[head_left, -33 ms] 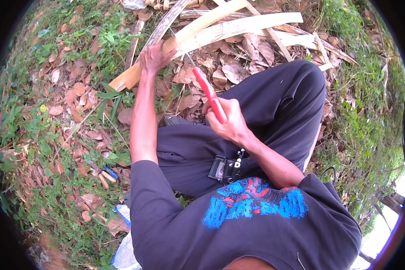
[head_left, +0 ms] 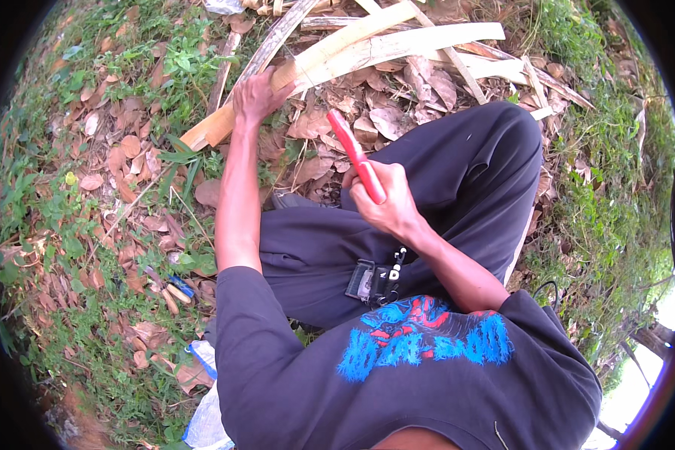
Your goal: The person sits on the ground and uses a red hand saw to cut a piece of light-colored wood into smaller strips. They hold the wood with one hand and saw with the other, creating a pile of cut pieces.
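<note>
I sit on the ground with my knees bent, in dark trousers (head_left: 457, 172). My left hand (head_left: 256, 94) reaches forward and grips a long pale split strip of wood (head_left: 330, 49) that lies slanting across the dry leaves. My right hand (head_left: 388, 204) is raised over my lap and closed around a tool with a red handle (head_left: 355, 155); the red part points up and away from me, and its working end is hidden in my fist. The two hands are apart, the red handle ending short of the strip.
More pale split strips and slats (head_left: 457, 52) are piled at the top. Dry brown leaves (head_left: 127, 157) and green weeds cover the ground on the left. A small blue-handled object (head_left: 178, 287) lies by my left side, and a clear plastic bag (head_left: 202, 424) behind it. A black device (head_left: 371, 281) hangs at my waist.
</note>
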Demonstrator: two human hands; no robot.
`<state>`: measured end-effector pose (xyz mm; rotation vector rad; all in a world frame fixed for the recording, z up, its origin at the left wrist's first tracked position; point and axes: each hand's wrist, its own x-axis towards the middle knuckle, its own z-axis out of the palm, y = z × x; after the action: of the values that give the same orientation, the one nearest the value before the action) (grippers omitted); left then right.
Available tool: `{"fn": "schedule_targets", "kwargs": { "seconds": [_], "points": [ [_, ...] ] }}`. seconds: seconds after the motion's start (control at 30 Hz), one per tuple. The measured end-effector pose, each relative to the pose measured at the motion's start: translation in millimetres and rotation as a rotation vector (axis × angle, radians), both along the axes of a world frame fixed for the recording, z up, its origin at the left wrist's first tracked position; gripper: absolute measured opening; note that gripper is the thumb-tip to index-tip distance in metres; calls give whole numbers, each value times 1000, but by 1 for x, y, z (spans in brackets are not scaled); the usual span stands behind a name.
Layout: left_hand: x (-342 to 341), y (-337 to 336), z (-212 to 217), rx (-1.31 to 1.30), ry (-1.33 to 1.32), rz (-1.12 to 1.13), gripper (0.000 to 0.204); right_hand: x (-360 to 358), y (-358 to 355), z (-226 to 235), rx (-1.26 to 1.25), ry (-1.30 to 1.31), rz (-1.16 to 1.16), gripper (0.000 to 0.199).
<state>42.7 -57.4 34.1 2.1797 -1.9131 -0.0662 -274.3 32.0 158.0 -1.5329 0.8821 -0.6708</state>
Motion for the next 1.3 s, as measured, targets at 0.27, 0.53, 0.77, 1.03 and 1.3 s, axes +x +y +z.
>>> {"fn": "schedule_targets", "kwargs": {
  "seconds": [0.27,0.53,0.77,1.03,1.3],
  "points": [
    [6,-1,-12,-98,-61,-64,62,23,-2,25,2,60,60,16],
    [-11,5,-7,-79,-33,20,55,21,2,45,195,105,-31,15],
    [1,8,-32,-8,3,34,62,15,24,46,182,164,-2,17],
    [-3,3,-31,-48,-124,49,67,24,12,18,46,147,-17,19],
    [-1,0,-32,85,-11,31,67,4,38,12,90,102,-13,19]
  ]
}}
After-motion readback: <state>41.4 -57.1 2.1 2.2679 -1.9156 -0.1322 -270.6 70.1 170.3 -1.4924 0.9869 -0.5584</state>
